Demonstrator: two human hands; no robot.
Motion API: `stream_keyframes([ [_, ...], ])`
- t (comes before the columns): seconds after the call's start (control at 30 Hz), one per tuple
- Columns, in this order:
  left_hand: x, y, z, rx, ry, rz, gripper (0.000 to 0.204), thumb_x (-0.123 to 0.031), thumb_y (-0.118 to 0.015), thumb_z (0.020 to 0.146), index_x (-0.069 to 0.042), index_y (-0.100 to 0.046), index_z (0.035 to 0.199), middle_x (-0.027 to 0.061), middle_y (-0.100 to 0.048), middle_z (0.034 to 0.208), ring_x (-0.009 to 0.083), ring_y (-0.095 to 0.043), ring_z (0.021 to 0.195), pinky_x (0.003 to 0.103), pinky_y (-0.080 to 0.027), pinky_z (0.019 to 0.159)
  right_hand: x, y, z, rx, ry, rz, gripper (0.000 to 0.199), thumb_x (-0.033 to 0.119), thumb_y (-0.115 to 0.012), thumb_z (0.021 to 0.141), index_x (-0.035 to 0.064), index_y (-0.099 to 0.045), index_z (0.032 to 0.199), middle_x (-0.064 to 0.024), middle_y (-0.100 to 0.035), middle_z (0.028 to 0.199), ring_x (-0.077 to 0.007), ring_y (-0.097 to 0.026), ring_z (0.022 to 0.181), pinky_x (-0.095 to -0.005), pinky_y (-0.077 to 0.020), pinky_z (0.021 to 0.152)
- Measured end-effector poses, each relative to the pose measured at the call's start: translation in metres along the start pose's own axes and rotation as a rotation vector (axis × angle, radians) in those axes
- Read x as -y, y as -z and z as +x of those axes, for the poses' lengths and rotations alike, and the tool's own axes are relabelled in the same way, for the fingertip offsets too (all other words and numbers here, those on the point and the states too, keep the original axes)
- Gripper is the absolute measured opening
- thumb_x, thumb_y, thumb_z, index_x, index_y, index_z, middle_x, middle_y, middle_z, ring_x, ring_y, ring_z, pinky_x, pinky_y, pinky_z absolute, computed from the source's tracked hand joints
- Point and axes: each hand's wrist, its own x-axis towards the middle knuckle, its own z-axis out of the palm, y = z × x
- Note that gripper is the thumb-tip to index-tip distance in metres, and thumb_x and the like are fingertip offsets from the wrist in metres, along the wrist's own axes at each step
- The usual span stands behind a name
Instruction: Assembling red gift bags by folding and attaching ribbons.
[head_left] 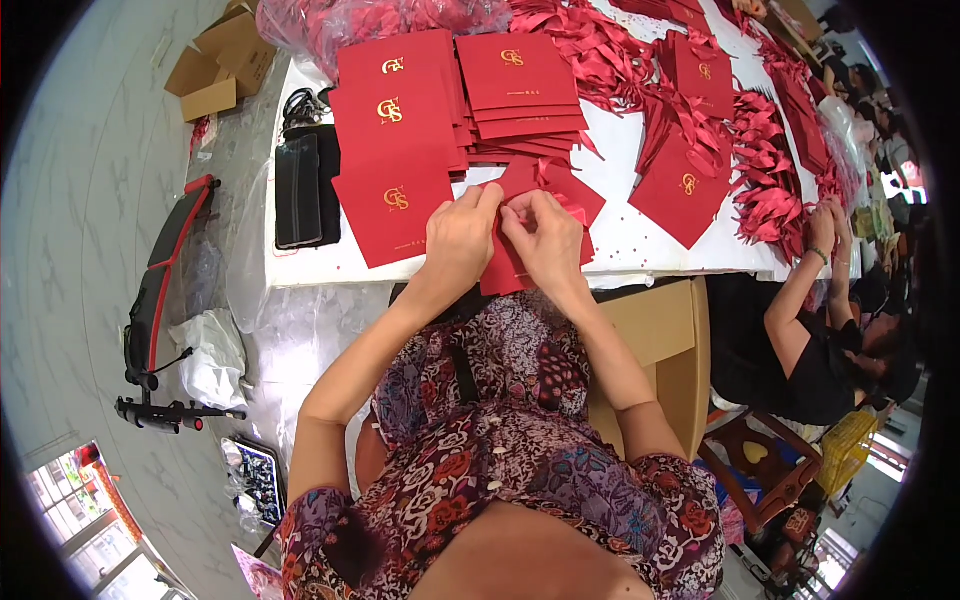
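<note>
The white-covered table [612, 250] carries the work, with an open cardboard box [655, 325] below its near edge on the right. A column of flat red paper pieces [390, 135] lies overlapped at the left, gold emblems up; the even facing suggests that it is kept in order and within reach. Beside it at the far middle, a stepped stack [520, 75] lies with its edges offset, probably so that single pieces lift off readily. To the right of that, a heap of red ribbons [590, 55] fills the far side. Further right, a fanned group of ribboned pieces [685, 195] lies apart from the plain ones, which appears to keep the two kinds from mixing. A dark phone [297, 190] rests at the left edge, beyond the stacks and seemingly out of the way.

The working piece [512, 268] lies at the near edge, directly before the person, presumably for a close view and a short reach. The left hand [462, 235] is closed, thumb and fingers pinching at its far part. The right hand [547, 238] is likewise drawn into a narrow pinch, just beside the left; a loop of ribbon [575, 212] shows past its knuckles. The fingers cover the contact, so whether ribbon is caught along with paper cannot be confirmed.
</note>
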Motion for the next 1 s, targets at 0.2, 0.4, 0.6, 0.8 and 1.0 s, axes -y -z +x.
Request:
stream_keyframes([
  [0.2,0.002,0.009,0.004,0.055,0.120,-0.192,0.008,-0.002,-0.058,0.089,-0.004,-0.058,0.097,0.0168,-0.065,0.084,0.0393,-0.064,0.076,0.046,-0.051,0.065,0.008,-0.003,-0.008,-0.030,0.112,-0.076,0.016,0.010,-0.073,0.085,0.0028,-0.059,0.087,-0.0117,-0.064,0.083,-0.0303,-0.065,0.068,-0.0394,-0.0498,0.059],
  [0.4,-0.003,0.016,0.005,0.003,0.119,-0.249,0.010,-0.009,-0.066,0.087,-0.004,-0.060,0.093,0.0138,-0.066,0.078,0.0314,-0.063,0.065,0.040,-0.049,0.059,0.015,0.008,-0.002,0.020,0.112,0.014,0.016,0.007,-0.072,0.086,0.0001,-0.061,0.095,-0.0124,-0.067,0.084,-0.0302,-0.068,0.074,-0.0374,-0.0530,0.064],
  [0.6,0.005,0.019,0.013,0.054,0.151,-0.303,0.023,-0.016,-0.078,0.081,-0.005,-0.061,0.092,0.0084,-0.062,0.070,0.0187,-0.053,0.051,0.034,-0.042,0.052,0.025,0.040,0.011,0.260,-0.073,0.303,0.014,0.005,-0.070,0.087,0.0012,-0.065,0.100,-0.0134,-0.068,0.087,-0.0274,-0.071,0.083,-0.0353,-0.0547,0.073],
  [0.8,-0.004,0.023,0.006,0.043,-0.012,-0.341,0.018,-0.011,-0.076,0.082,-0.004,-0.062,0.091,0.0097,-0.062,0.075,0.0242,-0.057,0.058,0.036,-0.045,0.055,0.020,0.065,0.038,0.336,0.221,-0.214,0.015,0.014,-0.066,0.092,-0.0007,-0.070,0.093,-0.0121,-0.068,0.089,-0.0255,-0.067,0.078,-0.0330,-0.0508,0.071],
  [1.0,-0.005,0.036,0.006,0.101,-0.215,-0.275,0.013,-0.010,-0.073,0.084,-0.004,-0.063,0.090,0.0097,-0.064,0.080,0.0290,-0.063,0.075,0.038,-0.049,0.068,0.002,0.071,0.063,0.764,-0.005,0.220,0.018,0.016,-0.068,0.090,-0.0014,-0.074,0.093,-0.0121,-0.069,0.083,-0.0227,-0.067,0.076,-0.0334,-0.0509,0.071],
])
